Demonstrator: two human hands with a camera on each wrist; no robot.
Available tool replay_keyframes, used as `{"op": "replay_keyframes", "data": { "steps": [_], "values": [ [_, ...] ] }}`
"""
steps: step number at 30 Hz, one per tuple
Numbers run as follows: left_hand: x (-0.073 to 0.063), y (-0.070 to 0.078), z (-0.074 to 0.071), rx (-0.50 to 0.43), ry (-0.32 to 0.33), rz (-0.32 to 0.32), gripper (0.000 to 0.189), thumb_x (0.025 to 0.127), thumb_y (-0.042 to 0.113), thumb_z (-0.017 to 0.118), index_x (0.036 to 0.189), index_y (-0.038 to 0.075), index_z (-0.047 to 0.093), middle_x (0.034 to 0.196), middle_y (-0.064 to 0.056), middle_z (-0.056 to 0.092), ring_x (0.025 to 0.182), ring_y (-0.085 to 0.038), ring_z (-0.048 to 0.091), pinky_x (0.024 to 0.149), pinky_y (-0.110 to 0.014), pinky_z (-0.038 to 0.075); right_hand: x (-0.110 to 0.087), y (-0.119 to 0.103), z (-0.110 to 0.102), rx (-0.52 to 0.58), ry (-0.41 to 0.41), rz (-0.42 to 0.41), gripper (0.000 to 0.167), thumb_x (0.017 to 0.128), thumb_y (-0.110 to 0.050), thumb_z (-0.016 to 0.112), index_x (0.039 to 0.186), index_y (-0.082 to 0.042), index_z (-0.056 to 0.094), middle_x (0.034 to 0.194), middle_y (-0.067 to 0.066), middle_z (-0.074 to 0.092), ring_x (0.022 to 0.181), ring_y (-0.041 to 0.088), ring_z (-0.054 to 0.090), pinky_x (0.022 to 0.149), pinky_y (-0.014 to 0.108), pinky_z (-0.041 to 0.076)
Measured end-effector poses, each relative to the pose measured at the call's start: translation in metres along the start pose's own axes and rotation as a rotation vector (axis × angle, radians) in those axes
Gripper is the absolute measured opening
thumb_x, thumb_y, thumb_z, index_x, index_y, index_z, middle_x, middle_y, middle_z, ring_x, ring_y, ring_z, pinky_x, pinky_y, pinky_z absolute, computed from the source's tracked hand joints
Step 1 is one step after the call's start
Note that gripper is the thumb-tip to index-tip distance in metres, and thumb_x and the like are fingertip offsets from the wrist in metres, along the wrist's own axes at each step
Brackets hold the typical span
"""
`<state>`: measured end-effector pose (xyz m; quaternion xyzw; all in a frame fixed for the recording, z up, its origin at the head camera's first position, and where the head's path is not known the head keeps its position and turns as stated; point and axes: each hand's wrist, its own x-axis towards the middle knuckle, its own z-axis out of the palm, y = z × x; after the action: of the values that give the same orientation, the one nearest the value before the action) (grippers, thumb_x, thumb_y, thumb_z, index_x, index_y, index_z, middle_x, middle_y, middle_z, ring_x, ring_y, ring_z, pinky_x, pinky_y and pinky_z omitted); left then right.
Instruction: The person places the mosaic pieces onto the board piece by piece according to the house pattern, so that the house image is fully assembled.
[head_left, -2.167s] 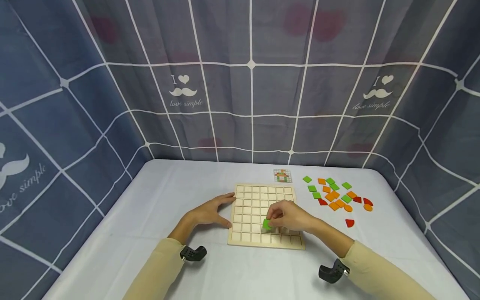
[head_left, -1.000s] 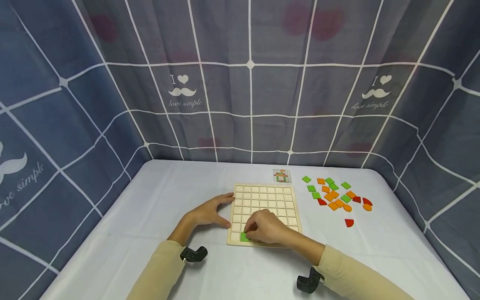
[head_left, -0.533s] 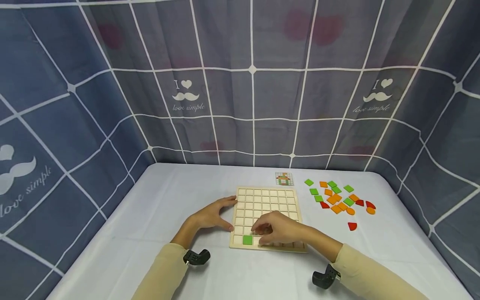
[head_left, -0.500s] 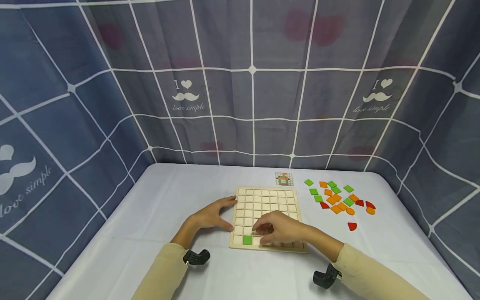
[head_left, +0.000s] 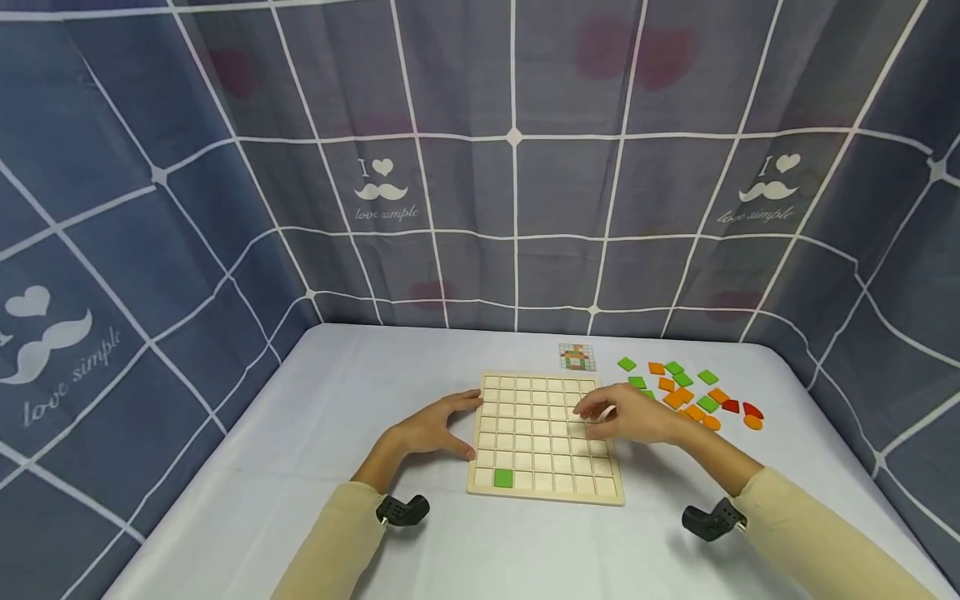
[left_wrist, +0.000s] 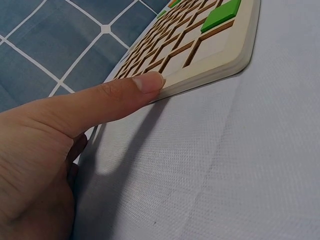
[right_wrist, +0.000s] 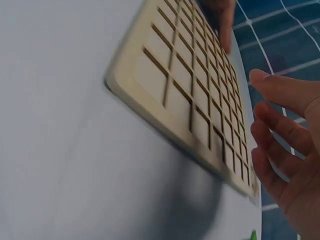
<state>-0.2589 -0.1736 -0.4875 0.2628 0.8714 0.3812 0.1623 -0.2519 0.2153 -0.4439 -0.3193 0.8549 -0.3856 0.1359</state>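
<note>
A pale wooden grid board lies flat on the white table. In its front row, second cell from the left, sits a green square tile; the left wrist view shows the same green tile near the board's corner. My left hand rests at the board's left edge, its thumb touching the rim. Over the right side of the board hovers my right hand, holding nothing. In the right wrist view that right hand has its thumb and loosely bent fingers apart.
Loose tiles lie right of the board: green squares, orange squares, red pieces and orange round ones. Behind the board is a small pattern card. A grid-patterned curtain encloses the table's back and sides.
My right hand carried the green tile to the front row, let it go there, then moved right and back across the board. The left hand stayed at the board's left edge.
</note>
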Motion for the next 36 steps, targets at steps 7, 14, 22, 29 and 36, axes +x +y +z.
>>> {"op": "replay_keyframes", "data": {
  "steps": [7, 14, 22, 29, 36],
  "values": [
    [0.002, -0.001, 0.0, -0.005, -0.001, -0.012, 0.1, 0.074, 0.027, 0.095, 0.158, 0.01, 0.044, 0.168, -0.003, 0.027, 0.155, -0.031, 0.018, 0.123, -0.054, 0.015, -0.006, 0.026, -0.037, -0.055, 0.115, 0.076, 0.033, 0.091, -0.012, 0.081, 0.12, 0.001, 0.072, 0.115, 0.014, 0.072, 0.107, 0.032, 0.066, 0.093, 0.047, 0.056],
    [-0.003, -0.001, -0.003, -0.008, 0.009, -0.021, 0.1, 0.074, 0.027, 0.095, 0.157, 0.009, 0.044, 0.168, -0.005, 0.028, 0.155, -0.033, 0.018, 0.123, -0.056, 0.015, -0.006, 0.056, -0.059, -0.172, 0.147, 0.183, 0.032, 0.093, -0.011, 0.077, 0.123, 0.001, 0.072, 0.115, 0.014, 0.072, 0.11, 0.035, 0.065, 0.098, 0.058, 0.05],
    [-0.001, 0.0, 0.0, -0.009, 0.007, -0.014, 0.1, 0.074, 0.027, 0.095, 0.158, 0.008, 0.044, 0.168, -0.005, 0.028, 0.155, -0.033, 0.019, 0.123, -0.055, 0.016, -0.019, 0.086, -0.068, -0.235, 0.16, 0.278, 0.023, 0.091, -0.006, 0.077, 0.113, 0.001, 0.075, 0.103, 0.007, 0.073, 0.093, 0.026, 0.064, 0.089, 0.046, 0.055],
    [0.002, 0.001, 0.001, -0.025, 0.009, -0.007, 0.101, 0.074, 0.026, 0.095, 0.158, 0.007, 0.043, 0.168, -0.005, 0.028, 0.155, -0.034, 0.019, 0.123, -0.056, 0.015, -0.022, 0.092, -0.07, -0.253, 0.165, 0.36, 0.023, 0.091, -0.009, 0.078, 0.112, 0.0, 0.074, 0.091, 0.003, 0.066, 0.08, 0.022, 0.056, 0.073, 0.033, 0.052],
    [0.004, 0.001, 0.001, -0.022, 0.009, -0.008, 0.101, 0.073, 0.026, 0.096, 0.157, 0.008, 0.044, 0.168, -0.005, 0.028, 0.155, -0.034, 0.019, 0.123, -0.056, 0.017, -0.022, 0.085, -0.076, -0.216, 0.134, 0.321, 0.01, 0.09, -0.009, 0.079, 0.097, -0.008, 0.073, 0.081, 0.001, 0.058, 0.072, 0.02, 0.053, 0.063, 0.03, 0.047]
  ]
}}
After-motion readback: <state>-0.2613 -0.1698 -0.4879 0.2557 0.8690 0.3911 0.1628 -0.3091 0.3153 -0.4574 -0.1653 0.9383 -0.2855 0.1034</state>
